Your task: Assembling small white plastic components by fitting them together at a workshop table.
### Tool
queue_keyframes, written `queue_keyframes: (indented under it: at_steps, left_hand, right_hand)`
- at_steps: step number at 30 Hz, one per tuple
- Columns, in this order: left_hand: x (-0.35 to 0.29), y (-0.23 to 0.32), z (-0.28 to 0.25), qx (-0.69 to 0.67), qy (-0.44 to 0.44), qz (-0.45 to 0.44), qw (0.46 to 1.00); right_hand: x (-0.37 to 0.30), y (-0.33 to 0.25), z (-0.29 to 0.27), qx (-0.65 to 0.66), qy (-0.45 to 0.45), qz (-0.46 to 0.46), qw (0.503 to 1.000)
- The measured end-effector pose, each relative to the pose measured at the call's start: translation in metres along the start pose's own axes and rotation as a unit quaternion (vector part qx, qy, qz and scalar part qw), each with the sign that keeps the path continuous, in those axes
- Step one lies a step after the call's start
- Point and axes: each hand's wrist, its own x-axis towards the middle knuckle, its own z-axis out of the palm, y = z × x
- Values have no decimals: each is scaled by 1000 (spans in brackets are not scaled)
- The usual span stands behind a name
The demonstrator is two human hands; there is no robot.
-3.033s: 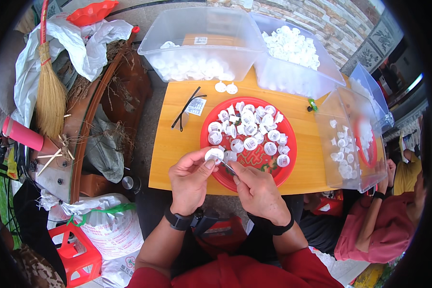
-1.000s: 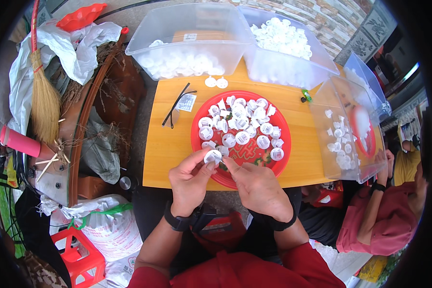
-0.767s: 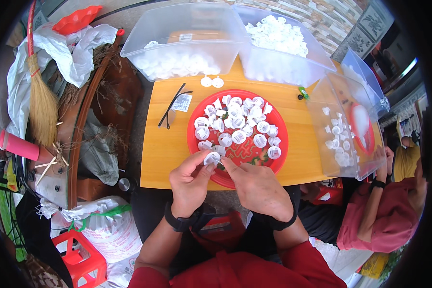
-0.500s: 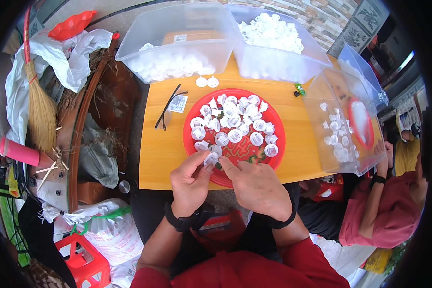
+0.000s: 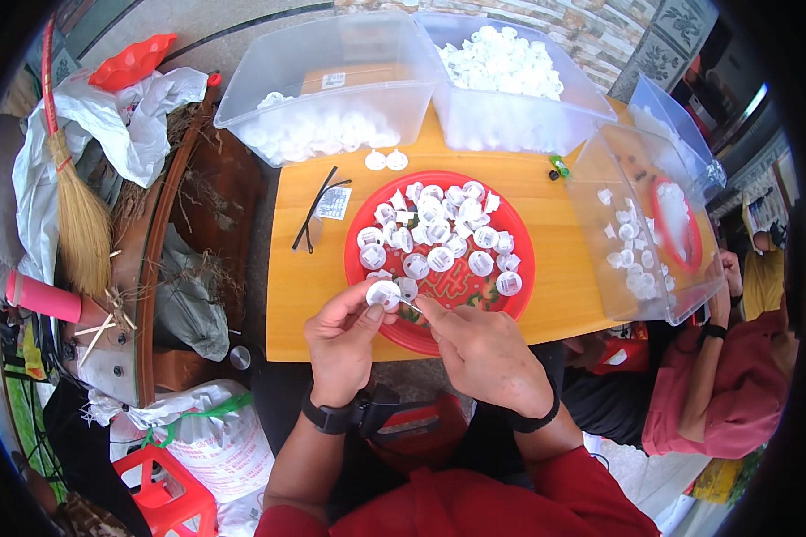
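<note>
Since half a second ago, left hand (image 5: 340,347) is shifted left with its white round part (image 5: 382,294), now turned round face up and further from the right fingertips. Left hand: thumb and fingers clamped on the part, over the near-left rim of the red tray (image 5: 520,294). Right hand (image 5: 488,356): closed around a thin metal tool (image 5: 409,306), index finger along it, grip mostly hidden. Tray sits on the table (image 5: 297,304), loaded with similar white parts (image 5: 440,259). Two white discs (image 5: 386,160) lie beside the left clear bin (image 5: 327,98).
</note>
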Motion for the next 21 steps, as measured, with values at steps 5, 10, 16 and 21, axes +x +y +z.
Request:
queue_keyframes:
  at_steps: [5,10,16,21]
  left_hand:
    - [1,2,2,-2,-13,2,1000]
    - [-1,3,3,58,-20,18,998]
    - [-4,-3,3,144,-22,43,988]
    - [-5,-7,2,114,-14,31,993]
  right_hand:
    - [0,-1,3,3,1,-2,1000]
    - [1,-3,4,-7,-10,7,1000]
    - [2,-3,2,-28,-44,20,998]
    - [5,0,6,-59,-63,22,996]
